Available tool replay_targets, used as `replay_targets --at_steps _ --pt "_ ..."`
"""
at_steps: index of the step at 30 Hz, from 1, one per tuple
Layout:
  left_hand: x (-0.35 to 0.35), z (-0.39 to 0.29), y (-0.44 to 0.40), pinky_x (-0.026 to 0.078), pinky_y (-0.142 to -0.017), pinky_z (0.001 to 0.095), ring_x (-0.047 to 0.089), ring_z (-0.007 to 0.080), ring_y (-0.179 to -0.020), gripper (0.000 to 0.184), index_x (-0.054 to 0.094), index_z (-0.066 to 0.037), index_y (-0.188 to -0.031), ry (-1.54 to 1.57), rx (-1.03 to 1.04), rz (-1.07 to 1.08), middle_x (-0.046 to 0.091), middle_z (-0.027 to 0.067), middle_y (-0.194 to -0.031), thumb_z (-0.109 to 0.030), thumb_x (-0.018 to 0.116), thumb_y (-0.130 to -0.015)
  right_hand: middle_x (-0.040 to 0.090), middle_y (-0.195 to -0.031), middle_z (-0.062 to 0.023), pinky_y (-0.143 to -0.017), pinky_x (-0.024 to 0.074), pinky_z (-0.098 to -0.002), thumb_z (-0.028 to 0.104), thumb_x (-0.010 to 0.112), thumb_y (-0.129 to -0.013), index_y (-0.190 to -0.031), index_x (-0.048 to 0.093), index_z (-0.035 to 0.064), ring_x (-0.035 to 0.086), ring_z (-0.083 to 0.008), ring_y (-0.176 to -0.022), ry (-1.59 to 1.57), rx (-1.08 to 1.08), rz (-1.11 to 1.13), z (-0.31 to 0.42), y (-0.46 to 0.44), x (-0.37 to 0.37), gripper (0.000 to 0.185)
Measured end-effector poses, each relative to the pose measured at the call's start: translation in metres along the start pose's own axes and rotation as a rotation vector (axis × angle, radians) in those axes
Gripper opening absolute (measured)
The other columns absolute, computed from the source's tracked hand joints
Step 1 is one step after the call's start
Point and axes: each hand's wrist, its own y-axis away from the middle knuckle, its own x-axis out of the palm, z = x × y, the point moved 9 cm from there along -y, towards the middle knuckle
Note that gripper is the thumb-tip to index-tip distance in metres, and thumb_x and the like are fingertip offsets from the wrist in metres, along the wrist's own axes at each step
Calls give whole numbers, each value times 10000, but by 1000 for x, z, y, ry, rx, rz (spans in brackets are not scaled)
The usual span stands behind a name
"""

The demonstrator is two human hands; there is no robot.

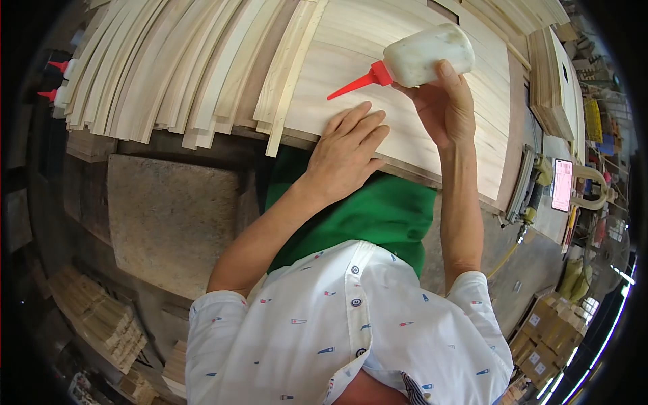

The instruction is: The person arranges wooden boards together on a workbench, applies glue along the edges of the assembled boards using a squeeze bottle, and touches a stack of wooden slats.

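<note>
My right hand [442, 101] is wrapped round a whitish glue bottle [428, 55], holding it tilted above a pale wooden panel [466, 128]. The bottle's red pointed nozzle [358, 82] aims left and down. My left hand [347, 152] lies flat at the panel's near edge, fingers stretched out, with nothing in it. Just left of that hand, narrow wooden strips [291, 74] rest on the panel's left part.
Many long wooden slats [162, 67] lie side by side at the left, their ends overhanging the bench. Two red-nozzled bottles [57, 94] stand beyond them. Stacked panels [553, 88], a lit phone [561, 184] and a clamp [592, 187] are at the right.
</note>
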Motion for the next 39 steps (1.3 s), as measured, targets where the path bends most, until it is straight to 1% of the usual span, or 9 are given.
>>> replay_targets --at_steps 4,7,9,13,21,25,33,39 --pt "0 1 0 307 -1055 439 390 307 -1297 505 560 -40 -1192 -6 -4 -11 498 96 -1327 -175 731 -735 566 -1156 -145 -841 524 -470 245 684 -834 -1247 438 -23 593 -295 -1040 -37 30 -28 -7 0 6 550" --pt "-1 1 0 309 -1054 440 392 303 -1297 504 558 -40 -1189 9 -8 -11 497 98 -1327 -173 730 -734 568 -1148 -145 -835 524 -469 243 682 -833 -1247 439 -21 594 -298 -1031 32 52 2 -13 -2 9 548" --pt "-1 2 0 312 -1052 440 393 300 -1296 497 558 -42 -1186 23 -7 -11 496 97 -1327 -174 724 -736 571 -1138 -140 -837 522 -469 237 688 -830 -1249 439 -20 594 -291 -1027 34 46 94 -14 -3 15 551" --pt "0 3 1 315 -1052 439 395 298 -1295 489 560 -44 -1182 21 -11 -15 496 96 -1326 -174 721 -738 576 -1124 -131 -838 522 -460 236 707 -818 -1242 450 -20 596 -281 -1021 76 40 85 -20 -3 25 558" --pt "-1 4 0 312 -1059 439 399 280 -1280 489 568 -44 -1164 12 -20 -29 510 86 -1268 -200 729 -729 584 -1102 -145 -866 511 -440 208 742 -787 -1229 470 -40 595 -265 -1011 80 175 94 -43 1 36 575" --pt "0 5 1 312 -1060 437 400 279 -1273 478 574 -40 -1151 4 -23 -37 509 89 -1258 -210 728 -732 587 -1099 -151 -865 509 -428 195 744 -784 -1227 474 -44 597 -261 -1007 105 143 49 -46 0 35 571" --pt "2 5 2 307 -1067 443 397 288 -1276 512 562 -34 -1172 -12 -23 -24 494 98 -1283 -226 733 -730 609 -1059 -144 -841 514 -363 160 756 -774 -1190 507 -46 612 -226 -970 147 142 10 -49 1 35 527" --pt "2 6 2 306 -1067 443 400 290 -1274 511 565 -40 -1169 -13 -29 -24 496 97 -1284 -229 735 -726 616 -1039 -136 -814 523 -357 147 753 -780 -1180 515 -44 623 -222 -938 165 131 -2 -49 0 38 502"
